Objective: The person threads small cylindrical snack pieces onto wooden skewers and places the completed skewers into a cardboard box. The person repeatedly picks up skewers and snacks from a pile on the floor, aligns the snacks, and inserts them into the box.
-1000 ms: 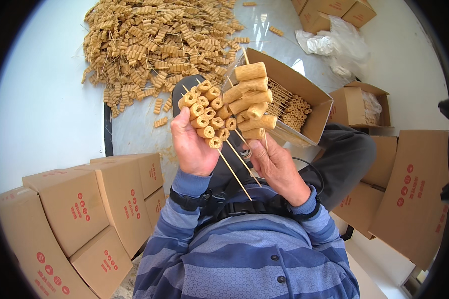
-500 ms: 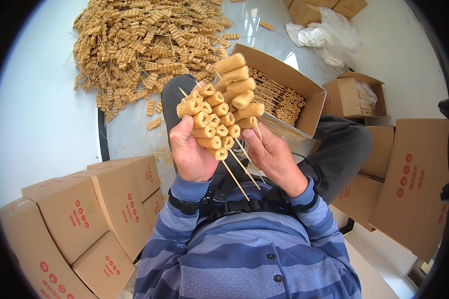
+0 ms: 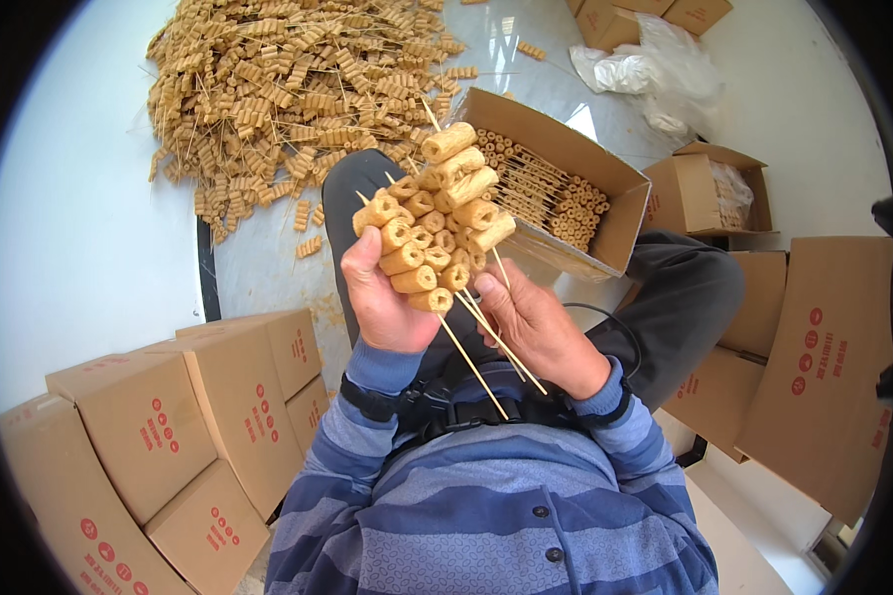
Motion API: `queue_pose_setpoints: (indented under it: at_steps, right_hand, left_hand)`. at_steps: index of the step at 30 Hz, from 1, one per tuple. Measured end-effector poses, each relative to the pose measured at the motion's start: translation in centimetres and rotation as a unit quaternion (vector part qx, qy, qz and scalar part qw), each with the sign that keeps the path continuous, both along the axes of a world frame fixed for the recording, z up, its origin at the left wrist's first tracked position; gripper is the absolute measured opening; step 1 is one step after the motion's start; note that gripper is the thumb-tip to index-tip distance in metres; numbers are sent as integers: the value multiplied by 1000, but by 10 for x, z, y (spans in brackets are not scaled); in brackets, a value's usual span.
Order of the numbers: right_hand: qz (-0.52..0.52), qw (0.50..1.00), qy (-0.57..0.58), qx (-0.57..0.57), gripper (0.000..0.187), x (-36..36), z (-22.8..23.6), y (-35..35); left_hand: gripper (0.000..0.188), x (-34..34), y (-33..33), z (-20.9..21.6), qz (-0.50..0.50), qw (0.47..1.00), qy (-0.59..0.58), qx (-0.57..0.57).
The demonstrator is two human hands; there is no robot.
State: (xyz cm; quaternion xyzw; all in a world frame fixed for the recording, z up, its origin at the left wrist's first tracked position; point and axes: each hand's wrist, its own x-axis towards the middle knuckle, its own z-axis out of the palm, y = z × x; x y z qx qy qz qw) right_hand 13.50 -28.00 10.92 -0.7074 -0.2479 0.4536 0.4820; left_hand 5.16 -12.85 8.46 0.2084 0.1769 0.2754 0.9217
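The left hand (image 3: pixel 392 307), at the centre of the frame, is closed around a bundle of skewers (image 3: pixel 402 253) threaded with tan, hollow tube-shaped pieces, many open ends facing the lower right. The right hand (image 3: pixel 541 332), just right of it, pinches the lower stick of another skewer (image 3: pixel 464 183) between thumb and fingers; that skewer's pieces overlap the bundle's upper right side, and whether more sticks are in this grip I cannot tell. Bare sticks (image 3: pixel 473 367) slant down between the hands. Behind them, right of upper centre, an open carton (image 3: pixel 561 139) holds rows of packed skewers (image 3: pixel 566 203). A large heap of skewered pieces (image 3: pixel 278 99) covers the upper left. Clear plastic (image 3: pixel 655 74) lies at upper right, above a smaller open carton (image 3: pixel 698 198). Closed cartons (image 3: pixel 139 426) stand stacked at lower left.
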Motion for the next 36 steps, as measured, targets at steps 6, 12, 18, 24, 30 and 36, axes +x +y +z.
queue_pose_setpoints:
  at_steps: [6, 12, 18, 24, 30, 36]
  right_hand:
    - [-55, 852, -491, -171, 16, 11, -12, -6]
    - [-43, 853, -496, -156, 17, 5, -11, -3]
    - [13, 907, -416, -65, 17, 2, -3, -4]
    - [39, 983, -178, 18, 26, 6, 5, -7]
    - [86, 996, -31, 15, 35, 10, 13, -10]
    - [106, 993, 46, 20, 41, 8, 11, -11]
  left_hand:
    - [75, -4, 16, 15, 10, 998, -56, 17]
    - [77, -8, 5, 19, -8, 997, -25, 73]
    - [76, -4, 5, 12, 27, 996, 19, 87]
    - [81, -9, 12, 5, 13, 999, -44, 25]
    - [96, -8, 15, 10, -47, 996, -61, 49]
    - [110, -1, 17, 11, -105, 987, -120, 34]
